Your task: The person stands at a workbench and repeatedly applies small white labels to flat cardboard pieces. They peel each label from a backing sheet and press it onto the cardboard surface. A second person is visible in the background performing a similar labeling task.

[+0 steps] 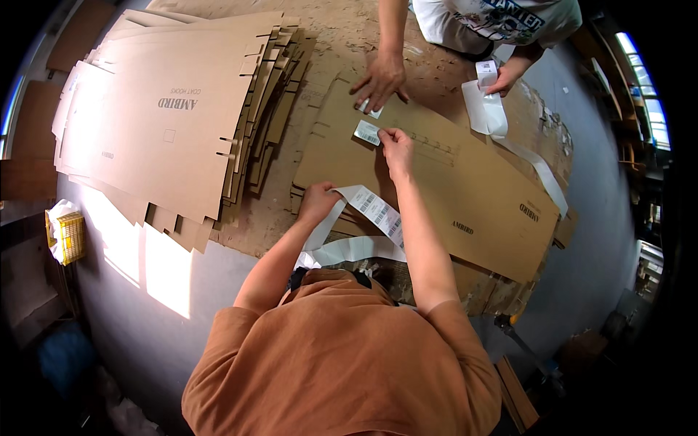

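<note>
My right hand (pixel 397 151) pinches the right edge of a small white label (pixel 367 132) at a flat brown cardboard box blank (pixel 480 185). Closed on one end of a long strip of printed labels (pixel 374 211) is my left hand (pixel 318 202), near the blank's front edge. The strip runs right under my right forearm, and white backing paper (pixel 349 249) curls below it. Across from me, a co-worker's hand (pixel 382 78) presses flat on another white label (pixel 371 110). The co-worker's other hand (pixel 507 75) holds a second label strip (pixel 486 107).
A tall, uneven stack of flat cardboard blanks (pixel 167 116) covers the table's left side. The worn table top (pixel 334 36) shows scraps and stains. A yellow basket (pixel 67 237) stands at far left. Loose label tape (pixel 542 171) trails over the blank's right end.
</note>
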